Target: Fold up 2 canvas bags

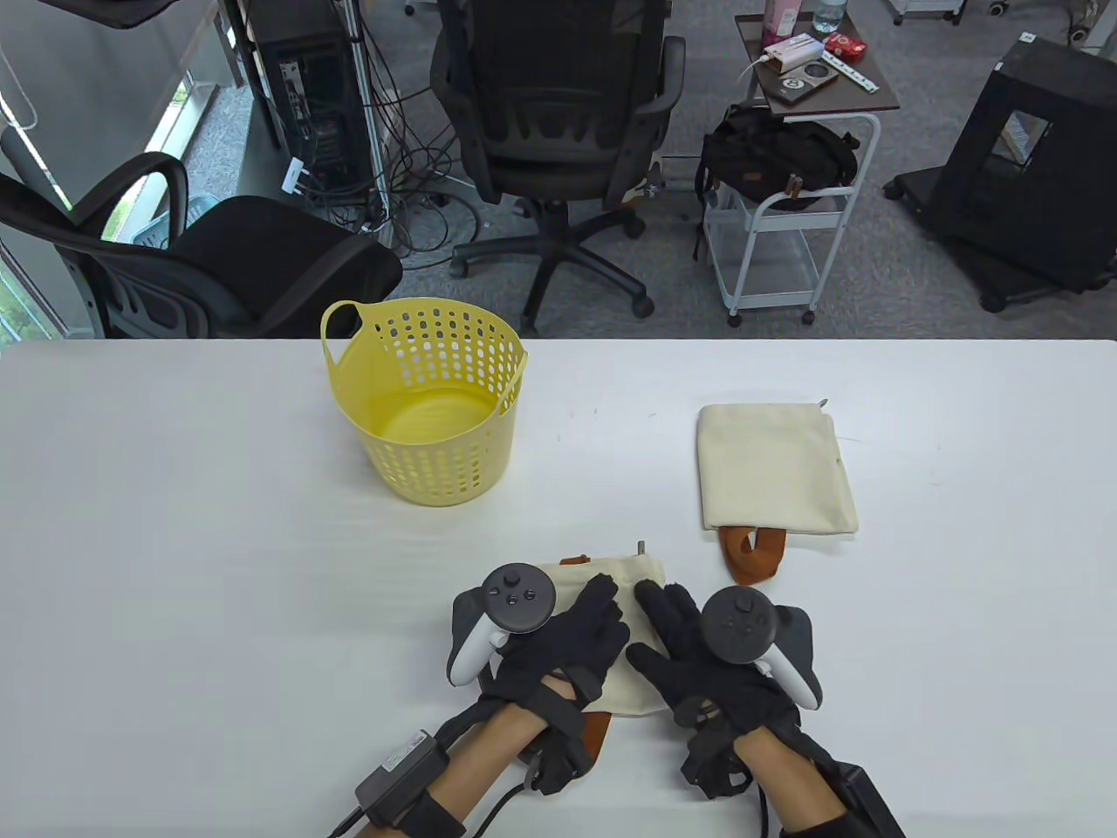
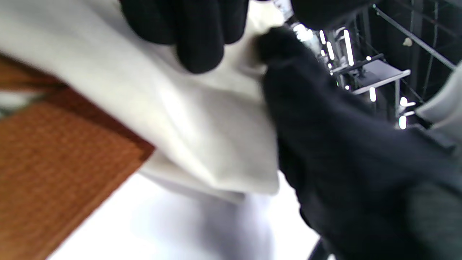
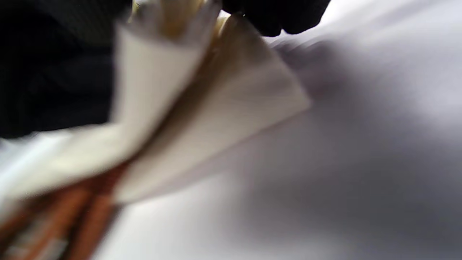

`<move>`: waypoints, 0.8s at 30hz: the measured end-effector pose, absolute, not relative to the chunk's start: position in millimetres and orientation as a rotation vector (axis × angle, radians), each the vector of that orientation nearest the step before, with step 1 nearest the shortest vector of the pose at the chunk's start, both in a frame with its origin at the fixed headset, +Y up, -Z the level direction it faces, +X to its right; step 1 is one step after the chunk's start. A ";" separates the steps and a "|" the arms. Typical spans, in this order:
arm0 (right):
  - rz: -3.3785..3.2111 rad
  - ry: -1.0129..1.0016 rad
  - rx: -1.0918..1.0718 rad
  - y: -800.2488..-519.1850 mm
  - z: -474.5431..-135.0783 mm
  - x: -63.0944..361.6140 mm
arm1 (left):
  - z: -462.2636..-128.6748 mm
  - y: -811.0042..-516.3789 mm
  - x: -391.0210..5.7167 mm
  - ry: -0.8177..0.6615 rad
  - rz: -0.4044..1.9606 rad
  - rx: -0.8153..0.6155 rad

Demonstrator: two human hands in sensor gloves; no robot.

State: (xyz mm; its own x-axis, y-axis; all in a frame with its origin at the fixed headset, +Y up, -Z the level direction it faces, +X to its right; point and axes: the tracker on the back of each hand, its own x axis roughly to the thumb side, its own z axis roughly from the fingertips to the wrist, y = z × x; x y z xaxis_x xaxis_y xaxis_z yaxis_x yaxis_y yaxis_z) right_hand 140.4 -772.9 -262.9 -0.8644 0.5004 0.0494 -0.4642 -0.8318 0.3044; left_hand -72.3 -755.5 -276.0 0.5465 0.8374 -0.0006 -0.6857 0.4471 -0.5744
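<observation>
A cream canvas bag (image 1: 625,691) with an orange handle (image 1: 595,733) lies at the table's front centre. My left hand (image 1: 589,633) rests flat on its left part, fingers spread. My right hand (image 1: 674,630) rests flat on its right part, thumb towards the left hand. In the left wrist view my left fingers (image 2: 198,32) press the cream fabric (image 2: 202,126) beside the orange strap (image 2: 54,162). The right wrist view shows blurred, loosely folded layers of the bag (image 3: 234,101) under my fingertips (image 3: 274,18). A second cream bag (image 1: 772,467) lies folded at the right, its orange handle (image 1: 752,554) sticking out.
A yellow perforated basket (image 1: 428,410) stands at the back centre-left of the white table (image 1: 174,524). Office chairs and a cart stand beyond the table's far edge.
</observation>
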 end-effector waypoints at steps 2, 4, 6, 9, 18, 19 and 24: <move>2.766 0.323 0.178 -772.1 -260.1 133.2 | -273.9 -742.3 -75.2 -0.342 0.881 -0.485; 2.892 0.295 0.198 -773.4 -258.8 126.8 | -270.8 -725.8 -79.4 -0.390 0.682 -0.375; 2.952 0.335 0.196 -776.6 -259.1 123.0 | -267.5 -716.8 -82.6 -0.402 0.422 -0.316; 2.967 0.340 0.185 -778.9 -258.2 120.7 | -268.7 -727.5 -87.5 -0.403 0.096 -0.432; 3.004 0.353 0.173 -769.8 -256.0 116.4 | -272.7 -772.4 -91.8 -0.370 -0.083 -0.719; 3.007 0.256 0.188 -762.1 -253.8 114.6 | -273.1 -772.8 -92.6 -0.368 -0.069 -0.726; 2.963 0.037 0.427 -747.0 -245.8 92.2 | -275.9 -777.2 -96.2 -0.373 -0.027 -0.767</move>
State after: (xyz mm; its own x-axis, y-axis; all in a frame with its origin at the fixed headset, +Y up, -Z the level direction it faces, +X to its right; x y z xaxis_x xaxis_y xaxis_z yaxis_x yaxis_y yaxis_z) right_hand 92.2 -747.0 -245.8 -0.9487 0.1494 0.2787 -0.1423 -0.9888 0.0454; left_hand -96.2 -777.2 -275.9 0.9341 0.1106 0.3395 0.1587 0.7232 -0.6722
